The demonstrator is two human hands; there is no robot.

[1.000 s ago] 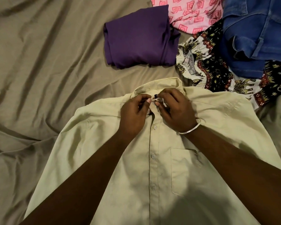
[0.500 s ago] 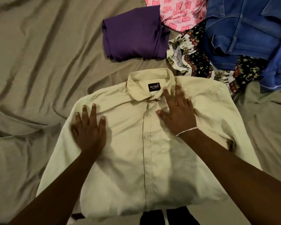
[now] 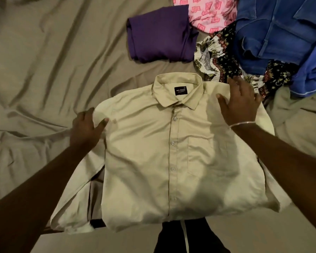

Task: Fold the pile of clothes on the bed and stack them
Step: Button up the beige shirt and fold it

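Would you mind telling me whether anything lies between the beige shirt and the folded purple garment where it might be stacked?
Nothing visible does: only bare bedsheet separates the beige shirt from the folded purple garment. The patterned clothes lie off to the right.

"NO FUSS" on shirt collar label (image 3: 180,91)

Shirt (image 3: 171,152) on bed (image 3: 53,70), folded garment (image 3: 161,33) behind

Both hands (image 3: 86,126) (image 3: 240,105) now outward at the shirt's (image 3: 171,152) shoulders.
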